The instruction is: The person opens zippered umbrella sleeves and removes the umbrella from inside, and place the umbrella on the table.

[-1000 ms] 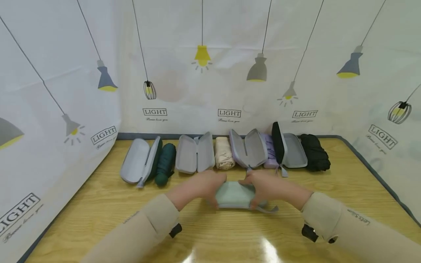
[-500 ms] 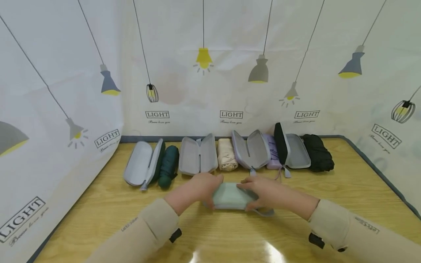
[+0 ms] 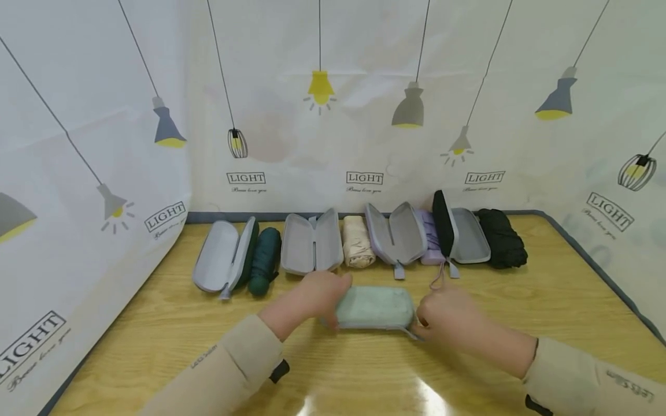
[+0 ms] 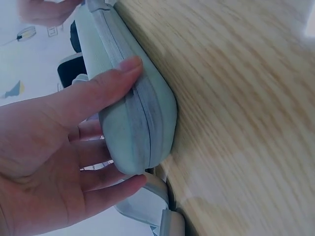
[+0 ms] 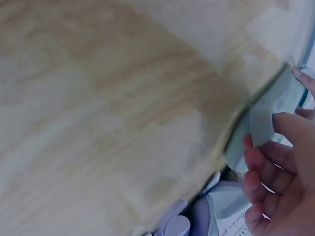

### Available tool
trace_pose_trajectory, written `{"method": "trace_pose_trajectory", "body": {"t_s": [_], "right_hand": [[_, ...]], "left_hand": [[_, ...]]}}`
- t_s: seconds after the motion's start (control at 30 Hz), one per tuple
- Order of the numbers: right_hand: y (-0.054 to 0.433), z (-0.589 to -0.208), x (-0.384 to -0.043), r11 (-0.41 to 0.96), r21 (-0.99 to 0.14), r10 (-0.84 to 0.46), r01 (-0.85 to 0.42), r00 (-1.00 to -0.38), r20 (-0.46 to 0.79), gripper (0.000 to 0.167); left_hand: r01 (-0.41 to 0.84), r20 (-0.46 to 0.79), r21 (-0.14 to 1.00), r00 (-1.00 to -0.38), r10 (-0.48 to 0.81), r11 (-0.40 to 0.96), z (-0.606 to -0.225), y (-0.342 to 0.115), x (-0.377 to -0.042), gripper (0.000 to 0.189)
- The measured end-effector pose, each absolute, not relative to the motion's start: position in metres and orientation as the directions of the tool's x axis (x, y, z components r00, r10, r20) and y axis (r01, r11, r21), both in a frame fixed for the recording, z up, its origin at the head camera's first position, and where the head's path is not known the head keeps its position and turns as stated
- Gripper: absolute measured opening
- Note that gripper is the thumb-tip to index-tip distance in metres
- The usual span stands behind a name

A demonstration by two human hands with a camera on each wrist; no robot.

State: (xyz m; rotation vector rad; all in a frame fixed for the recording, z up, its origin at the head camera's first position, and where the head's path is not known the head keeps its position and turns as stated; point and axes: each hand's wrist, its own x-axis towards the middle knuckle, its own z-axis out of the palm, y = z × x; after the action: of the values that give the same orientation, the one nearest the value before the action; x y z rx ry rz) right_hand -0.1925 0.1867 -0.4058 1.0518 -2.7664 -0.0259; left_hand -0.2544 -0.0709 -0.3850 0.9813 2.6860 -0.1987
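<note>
A mint-green zip case (image 3: 374, 309) lies closed on the wooden table in front of the person. My left hand (image 3: 319, 297) grips its left end; in the left wrist view the thumb (image 4: 115, 81) lies across the grey zip seam (image 4: 143, 110), with the fingers behind the case. At the right end, my right hand (image 3: 452, 318) pinches the case's pale grey pull tab (image 5: 261, 123) between thumb and finger, seen in the right wrist view. What is inside the case is hidden.
Along the back stand open cases: dark green (image 3: 218, 254), grey-lined (image 3: 312, 242), lilac (image 3: 396, 234) and black (image 3: 468, 237). Beside them lie a dark green folded umbrella (image 3: 265, 260) and beige (image 3: 358, 242), purple (image 3: 430, 240) and black (image 3: 502, 238) fabric bundles. A lamp-printed sheet surrounds the table.
My right hand has left the top of the mint case and moved right to pinch its pull tab. The left hand keeps holding the left end.
</note>
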Motion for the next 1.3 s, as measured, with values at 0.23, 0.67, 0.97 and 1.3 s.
{"method": "trace_pose_trajectory", "body": {"t_s": [0.23,0.67,0.97,1.3], "right_hand": [[0.183,-0.412,-0.192,0.762,0.090,-0.644,-0.641,-0.737,0.206,0.041],[0.173,-0.415,-0.197,0.851,-0.269,-0.440,-0.451,-0.892,0.103,0.040],[0.174,-0.422,-0.199,0.871,-0.260,-0.416,-0.417,-0.907,0.059,0.022],[0.181,-0.423,-0.195,0.862,-0.066,-0.494,-0.502,-0.862,0.112,0.034]], "left_hand": [[0.619,-0.293,-0.023,-0.755,0.586,0.785,-0.382,-0.071,-0.251,0.084],[0.575,-0.250,-0.030,-0.797,0.551,0.818,-0.383,-0.073,-0.243,0.080],[0.539,-0.292,0.000,-0.806,0.515,0.842,-0.388,-0.074,-0.236,0.089],[0.598,-0.249,-0.030,-0.781,0.573,0.801,-0.388,-0.079,-0.232,0.090]]}}
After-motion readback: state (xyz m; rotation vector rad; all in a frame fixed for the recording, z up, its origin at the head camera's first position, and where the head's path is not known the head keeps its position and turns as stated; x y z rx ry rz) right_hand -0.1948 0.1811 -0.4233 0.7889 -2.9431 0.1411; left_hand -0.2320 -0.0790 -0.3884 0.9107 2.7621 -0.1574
